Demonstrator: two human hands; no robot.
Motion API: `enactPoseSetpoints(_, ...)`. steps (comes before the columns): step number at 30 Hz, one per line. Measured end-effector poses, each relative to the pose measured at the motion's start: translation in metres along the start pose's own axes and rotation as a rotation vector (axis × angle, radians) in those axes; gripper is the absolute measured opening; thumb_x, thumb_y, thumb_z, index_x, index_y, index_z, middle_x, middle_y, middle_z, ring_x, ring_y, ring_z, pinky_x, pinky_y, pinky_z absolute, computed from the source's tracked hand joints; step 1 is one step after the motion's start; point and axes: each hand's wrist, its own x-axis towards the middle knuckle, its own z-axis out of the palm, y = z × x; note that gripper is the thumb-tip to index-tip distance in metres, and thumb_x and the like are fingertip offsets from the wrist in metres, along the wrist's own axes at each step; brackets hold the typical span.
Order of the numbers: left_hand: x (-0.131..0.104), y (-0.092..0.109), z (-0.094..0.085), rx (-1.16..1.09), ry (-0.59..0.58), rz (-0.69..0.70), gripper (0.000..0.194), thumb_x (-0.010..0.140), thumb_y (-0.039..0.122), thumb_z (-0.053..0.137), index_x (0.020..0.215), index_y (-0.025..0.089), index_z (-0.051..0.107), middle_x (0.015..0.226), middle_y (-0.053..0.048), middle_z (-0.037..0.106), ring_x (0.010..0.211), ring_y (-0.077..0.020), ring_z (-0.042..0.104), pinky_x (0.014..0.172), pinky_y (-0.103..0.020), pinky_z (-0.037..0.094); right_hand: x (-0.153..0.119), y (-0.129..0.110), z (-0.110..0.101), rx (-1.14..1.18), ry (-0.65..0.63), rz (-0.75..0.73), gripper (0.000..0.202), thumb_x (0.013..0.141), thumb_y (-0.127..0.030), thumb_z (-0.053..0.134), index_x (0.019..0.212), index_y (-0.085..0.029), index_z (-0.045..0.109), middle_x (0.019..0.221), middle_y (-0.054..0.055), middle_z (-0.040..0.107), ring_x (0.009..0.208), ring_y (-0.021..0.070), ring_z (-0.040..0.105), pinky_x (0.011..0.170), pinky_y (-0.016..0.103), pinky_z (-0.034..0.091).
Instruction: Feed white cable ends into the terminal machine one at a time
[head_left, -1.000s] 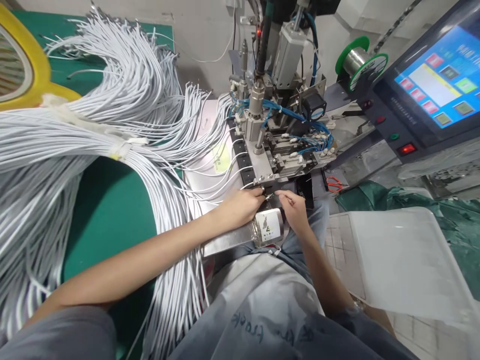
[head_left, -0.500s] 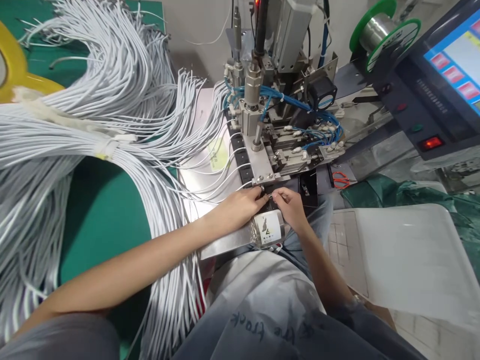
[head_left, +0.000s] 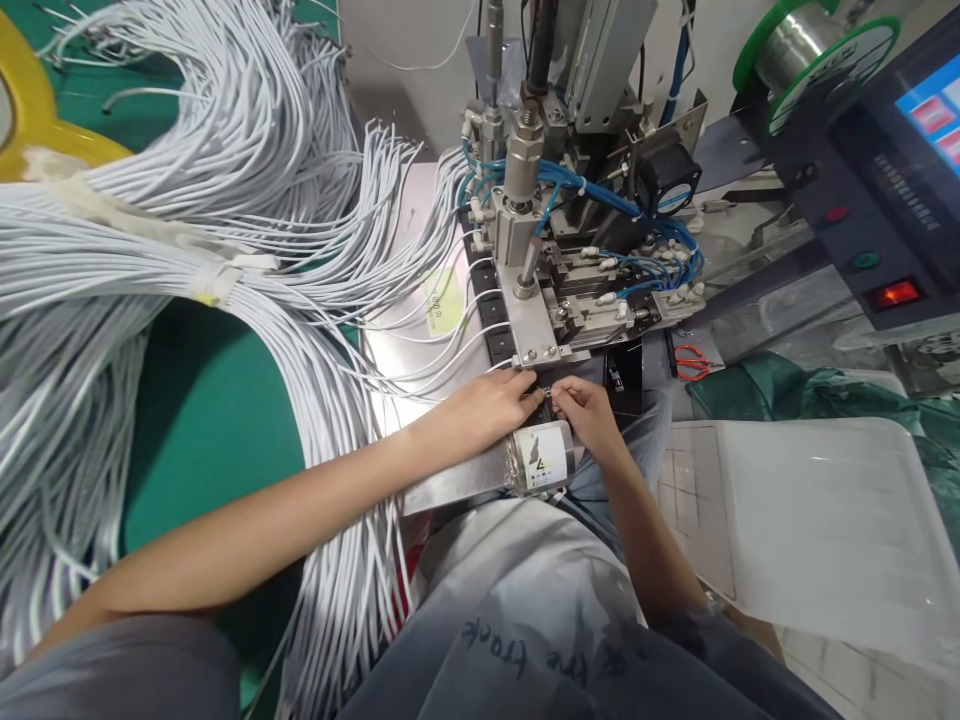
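My left hand (head_left: pixel 501 405) rests at the front of the machine's black fixture, fingers closed at the end of a white cable (head_left: pixel 431 401) that runs in under the hand. Close on its right, my right hand (head_left: pixel 589 415) pinches a small shiny metal piece, seemingly a connector (head_left: pixel 547 392), between thumb and forefinger. Both sets of fingertips nearly meet around it, so its shape is mostly hidden. Just below the hands lies a clear bag with a white label (head_left: pixel 545 455). Other white cables lie in the black slotted fixture (head_left: pixel 489 290) behind my left hand.
A soldering-type machine (head_left: pixel 525 240) with blue air tubes stands ahead. Thick white cable bundles (head_left: pixel 247 290) cover the green table (head_left: pixel 210 420) at left. At right are a control box (head_left: pixel 877 220), a wire spool (head_left: pixel 802 55), red-handled scissors (head_left: pixel 694 362) and a white tray (head_left: pixel 825 500).
The view has shifted slightly, so the machine and control box appear farther right. Both hands stay together at the fixture with only small finger movement around the metal piece.
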Motion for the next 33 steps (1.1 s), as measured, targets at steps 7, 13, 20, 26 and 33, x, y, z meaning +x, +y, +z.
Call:
enactPoseSetpoints(7,0.0,0.0,0.001,0.017,0.007,-0.007,0.027,0.09,0.011,0.045,0.115,0.008,0.056,0.09,-0.01,0.055,0.078,-0.0187,0.056,0.068,-0.03,0.048,-0.002,-0.001,0.002,-0.121,0.056,-0.107,0.017,0.076,-0.031,0.055,0.074,-0.017,0.064,0.068,0.001,0.06,0.059,0.0119,0.053,0.055,0.025,0.043)
enactPoseSetpoints(13,0.002,0.002,-0.005,0.059,-0.039,0.014,0.023,0.089,0.009,0.044,0.107,0.006,0.058,0.088,-0.011,0.055,0.077,-0.0182,0.056,0.067,-0.03,0.048,-0.001,-0.012,0.002,-0.3,0.019,-0.201,0.016,0.077,-0.028,0.057,0.077,-0.017,0.068,0.081,0.005,0.062,0.071,0.0146,0.06,0.058,0.024,0.049)
enactPoseSetpoints(20,0.001,0.003,-0.002,0.048,-0.013,0.013,0.024,0.088,0.008,0.047,0.109,0.005,0.059,0.089,-0.011,0.056,0.08,-0.0199,0.057,0.068,-0.031,0.048,0.0,-0.01,0.0,-0.39,0.03,-0.25,0.017,0.081,-0.025,0.051,0.074,-0.018,0.065,0.078,0.004,0.061,0.069,0.0149,0.06,0.063,0.026,0.053)
enactPoseSetpoints(26,0.002,0.003,-0.001,0.046,0.0,0.019,0.025,0.088,0.008,0.047,0.11,0.004,0.058,0.09,-0.012,0.057,0.08,-0.0205,0.057,0.07,-0.032,0.048,0.003,-0.01,-0.003,-0.378,-0.04,-0.255,0.015,0.079,-0.026,0.054,0.08,-0.017,0.066,0.082,0.005,0.062,0.069,0.0151,0.06,0.061,0.026,0.053)
enactPoseSetpoints(33,0.001,0.004,-0.001,0.057,0.027,0.034,0.024,0.086,0.007,0.049,0.108,0.004,0.059,0.089,-0.01,0.056,0.079,-0.0197,0.057,0.071,-0.031,0.048,0.003,-0.014,-0.008,-0.523,-0.089,-0.264,0.012,0.082,-0.022,0.045,0.076,-0.019,0.056,0.077,0.004,0.06,0.071,0.0149,0.059,0.063,0.026,0.049)
